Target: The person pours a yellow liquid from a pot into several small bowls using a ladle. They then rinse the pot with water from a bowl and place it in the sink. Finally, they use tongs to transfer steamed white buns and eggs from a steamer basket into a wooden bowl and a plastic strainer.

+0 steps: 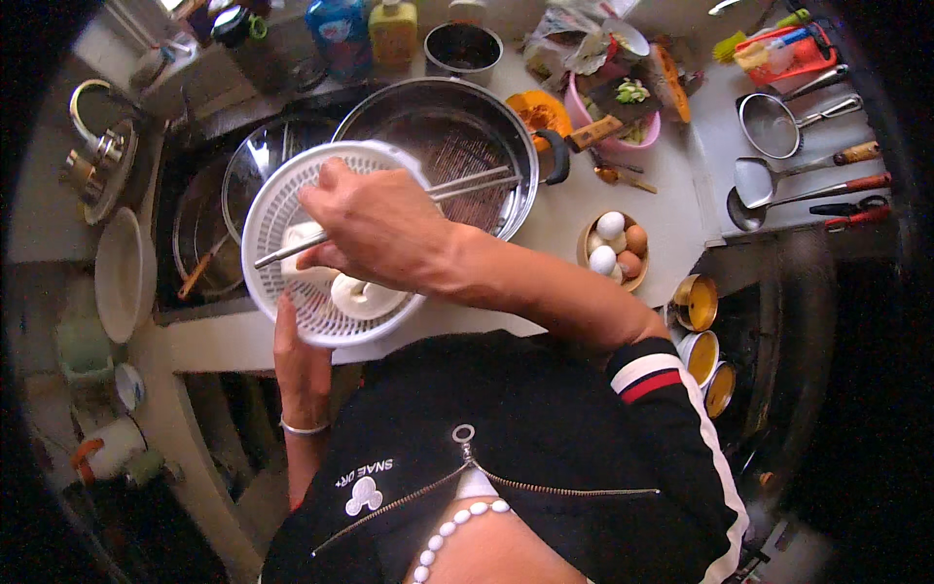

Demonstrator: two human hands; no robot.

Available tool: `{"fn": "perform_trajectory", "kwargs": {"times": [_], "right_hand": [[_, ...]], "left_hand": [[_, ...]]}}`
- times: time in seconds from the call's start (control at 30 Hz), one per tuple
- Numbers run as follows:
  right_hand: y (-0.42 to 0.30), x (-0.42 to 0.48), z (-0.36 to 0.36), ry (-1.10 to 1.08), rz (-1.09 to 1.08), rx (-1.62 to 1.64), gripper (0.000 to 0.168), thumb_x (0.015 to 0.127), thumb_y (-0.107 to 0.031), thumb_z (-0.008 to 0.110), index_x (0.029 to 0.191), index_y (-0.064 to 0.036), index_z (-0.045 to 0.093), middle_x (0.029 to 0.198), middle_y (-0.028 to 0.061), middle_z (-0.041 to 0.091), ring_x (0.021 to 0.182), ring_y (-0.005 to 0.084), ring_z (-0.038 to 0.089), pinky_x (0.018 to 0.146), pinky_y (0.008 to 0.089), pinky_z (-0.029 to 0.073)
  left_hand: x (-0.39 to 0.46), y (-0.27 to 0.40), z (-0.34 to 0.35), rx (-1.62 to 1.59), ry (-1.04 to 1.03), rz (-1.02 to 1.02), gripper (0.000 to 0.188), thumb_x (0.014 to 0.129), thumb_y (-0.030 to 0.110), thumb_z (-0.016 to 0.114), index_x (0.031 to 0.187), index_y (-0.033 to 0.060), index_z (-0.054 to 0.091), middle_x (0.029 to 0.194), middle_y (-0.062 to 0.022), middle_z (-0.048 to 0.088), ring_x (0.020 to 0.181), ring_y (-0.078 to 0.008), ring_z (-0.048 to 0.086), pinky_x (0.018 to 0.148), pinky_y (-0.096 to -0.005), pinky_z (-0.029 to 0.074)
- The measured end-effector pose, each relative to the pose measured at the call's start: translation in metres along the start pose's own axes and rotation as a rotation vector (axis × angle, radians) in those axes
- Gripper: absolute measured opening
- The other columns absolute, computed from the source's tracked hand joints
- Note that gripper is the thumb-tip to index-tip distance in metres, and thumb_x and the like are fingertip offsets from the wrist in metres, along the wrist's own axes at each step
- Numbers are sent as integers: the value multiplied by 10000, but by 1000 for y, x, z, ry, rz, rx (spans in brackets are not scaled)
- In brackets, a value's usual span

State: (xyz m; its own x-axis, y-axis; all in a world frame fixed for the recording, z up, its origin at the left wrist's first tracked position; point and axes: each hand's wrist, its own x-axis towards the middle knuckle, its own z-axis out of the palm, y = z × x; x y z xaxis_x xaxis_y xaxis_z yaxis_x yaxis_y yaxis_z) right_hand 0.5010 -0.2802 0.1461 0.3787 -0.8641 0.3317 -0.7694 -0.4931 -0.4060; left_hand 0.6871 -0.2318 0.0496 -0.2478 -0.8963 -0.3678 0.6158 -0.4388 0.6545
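Note:
My left hand grips the near rim of a white plastic colander. My right hand is over the colander and holds a pair of metal chopsticks; one end of them is over the colander, the other over a large steel pan. White rounds of what looks like dough lie in the colander, one partly covered by my right hand. Behind and to the right of the colander stands the wide steel pan with a dark, ridged bottom. Whether the chopsticks touch a round is hidden.
A glass lid lies behind the colander on the black stove. To the right are a bowl of eggs, a cut pumpkin, a pink basin and a strainer beside ladles. A small dark pot stands at the back.

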Motion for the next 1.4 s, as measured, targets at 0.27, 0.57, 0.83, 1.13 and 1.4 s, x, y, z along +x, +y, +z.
{"fn": "perform_trajectory", "kwargs": {"times": [0.27, 0.57, 0.83, 1.13, 1.4], "right_hand": [[39, -65, -68, 752, -117, 208, 166, 741, -157, 615, 823, -21, 567, 741, 105, 566, 602, 223, 538, 546, 303, 455], [32, -169, -81, 721, 432, 49, 216, 851, -191, 508, 817, 7, 584, 770, 101, 589, 674, 192, 548, 633, 248, 425], [35, -262, -119, 1096, 678, -75, 615, 871, -533, 276, 930, 9, 560, 845, 76, 543, 717, 138, 489, 697, 264, 394], [62, -343, -100, 780, 1285, 156, 320, 890, -305, 402, 896, -42, 585, 589, -2, 500, 475, 103, 412, 486, 258, 367], [135, -369, -27, 492, 1547, 488, 280, 830, -203, 461, 1015, 8, 470, 644, 100, 625, 448, 134, 510, 449, 276, 407]], "left_hand": [[1, 14, 5, 44, 55, 68, 491, 889, 390, 363, 1257, 67, 322, 1204, -113, 460, 1025, -254, 516, 770, -402, 493], [-3, 13, 19, 35, -9, -2, 486, 886, 400, 360, 1233, 60, 352, 1177, -114, 482, 992, -249, 536, 732, -396, 506], [-13, 5, 38, 50, -157, -78, 502, 890, 355, 393, 1249, 10, 326, 1260, -138, 392, 1154, -256, 386, 988, -395, 282], [-19, -25, 75, 164, -276, -243, 492, 878, 378, 404, 1181, -10, 394, 1185, -145, 453, 1107, -268, 428, 964, -411, 320], [-32, -46, 109, 301, -320, -375, 494, 882, 361, 404, 1226, 8, 365, 1219, -153, 428, 1122, -266, 419, 965, -408, 316]]}}
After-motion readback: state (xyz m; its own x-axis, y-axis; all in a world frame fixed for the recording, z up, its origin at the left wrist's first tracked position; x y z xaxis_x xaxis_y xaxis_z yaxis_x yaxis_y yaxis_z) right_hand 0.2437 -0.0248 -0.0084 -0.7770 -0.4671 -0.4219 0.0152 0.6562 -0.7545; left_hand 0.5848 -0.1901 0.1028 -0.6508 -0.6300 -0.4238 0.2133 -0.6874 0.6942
